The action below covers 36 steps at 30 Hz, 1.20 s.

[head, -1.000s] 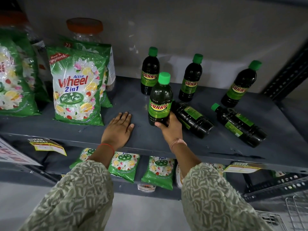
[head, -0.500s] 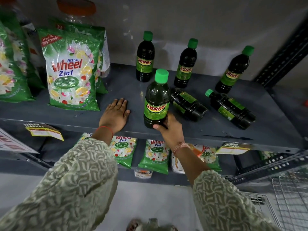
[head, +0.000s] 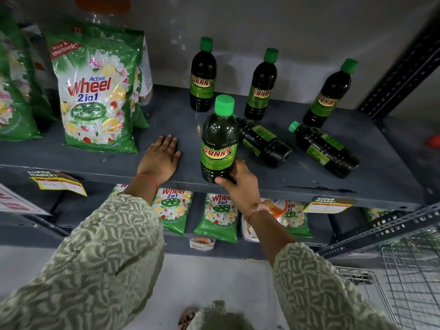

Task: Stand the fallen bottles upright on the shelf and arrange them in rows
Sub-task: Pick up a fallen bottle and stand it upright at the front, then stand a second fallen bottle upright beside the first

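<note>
A dark Sunny bottle with a green cap stands upright near the front edge of the grey shelf. My right hand grips its base from the front right. My left hand lies flat on the shelf, fingers apart, to the bottle's left. Three more bottles stand upright along the back: left, middle, right. Two bottles lie on their sides: one just behind the held bottle, another further right, cap pointing to the back left.
Green Wheel detergent bags stand at the shelf's left. Small Wheel sachets hang on the lower shelf. A dark perforated upright bounds the right side. A wire basket sits at the lower right.
My right hand has brought the upright bottle toward the front edge of the shelf. The left hand stays flat. The camera has tilted down.
</note>
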Each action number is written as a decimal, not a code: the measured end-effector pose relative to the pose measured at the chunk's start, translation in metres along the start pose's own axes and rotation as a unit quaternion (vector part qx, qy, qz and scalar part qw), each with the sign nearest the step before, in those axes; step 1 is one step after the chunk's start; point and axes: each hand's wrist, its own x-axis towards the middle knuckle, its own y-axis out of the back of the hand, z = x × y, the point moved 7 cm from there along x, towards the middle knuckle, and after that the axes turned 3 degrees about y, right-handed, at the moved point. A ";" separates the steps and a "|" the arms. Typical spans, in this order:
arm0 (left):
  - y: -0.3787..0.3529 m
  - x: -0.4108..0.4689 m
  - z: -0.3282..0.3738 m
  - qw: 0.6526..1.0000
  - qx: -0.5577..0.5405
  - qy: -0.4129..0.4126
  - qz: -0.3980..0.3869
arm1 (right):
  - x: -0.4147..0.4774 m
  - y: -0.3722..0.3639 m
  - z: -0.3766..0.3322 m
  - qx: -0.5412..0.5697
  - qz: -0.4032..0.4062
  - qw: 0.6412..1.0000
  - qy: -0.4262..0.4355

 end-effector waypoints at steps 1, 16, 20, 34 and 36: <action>-0.001 -0.001 0.000 1.000 -0.004 0.002 -0.003 | -0.003 0.001 0.001 0.013 -0.004 1.000 -0.003; -0.009 0.002 0.028 1.000 -0.001 0.001 0.000 | 0.108 0.089 0.014 -0.353 -0.072 0.925 -0.123; -0.009 0.003 0.030 1.000 0.012 0.000 0.002 | 0.097 0.091 -0.003 -0.260 0.169 0.951 0.008; -0.007 0.002 0.029 1.000 -0.001 0.011 0.003 | 0.076 0.077 0.034 0.042 0.150 0.988 -0.005; -0.007 0.002 0.029 1.000 -0.003 0.010 0.000 | 0.077 0.079 0.034 -0.042 0.174 0.984 -0.009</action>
